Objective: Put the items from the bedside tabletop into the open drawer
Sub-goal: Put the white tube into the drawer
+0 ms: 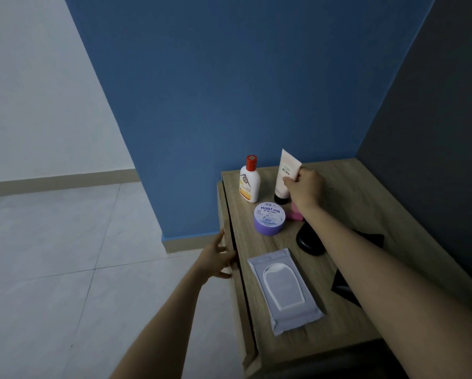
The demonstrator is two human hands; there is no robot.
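My right hand (306, 191) grips a cream tube (285, 176) that stands on its black cap at the back of the wooden bedside tabletop (352, 198). Left of it stands a white bottle with a red cap (249, 181). A purple round jar (269, 218) sits in front of them. A pink object (295, 213) and a black round case (308, 240) lie partly hidden under my right forearm. A grey-lilac wipes pack (284, 288) lies flat near the front. My left hand (218, 259) holds the drawer front (226, 220) at the table's left side, open only a narrow gap.
A black flat item (344, 288) lies at the right under my forearm. A blue wall stands behind the table and a dark grey wall to its right. Pale floor tiles (65, 269) spread out on the left.
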